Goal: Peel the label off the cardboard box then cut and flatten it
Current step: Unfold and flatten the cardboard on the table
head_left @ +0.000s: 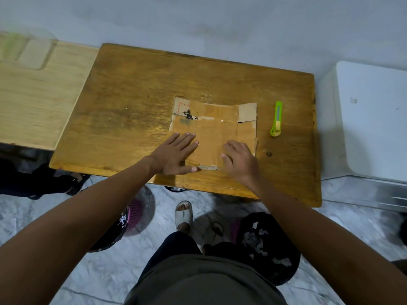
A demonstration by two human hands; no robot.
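The cardboard box (pixel 214 126) lies flat on the wooden table (pixel 132 106), brown with clear tape across it and a black print near its far left corner. My left hand (pixel 176 154) presses on its near left part with straight, spread fingers. On the near right part rests my right hand (pixel 239 160), fingers slightly bent and flat on the cardboard. A green utility knife (pixel 277 122) lies on the table just right of the box, apart from both hands. No label shows on the box.
A lighter wooden table (pixel 37 95) adjoins on the left. A white appliance (pixel 370 122) stands to the right. Below the table's near edge are a purple basket (pixel 134 213) and a black bag with paper scraps (pixel 268 243) on the marble floor.
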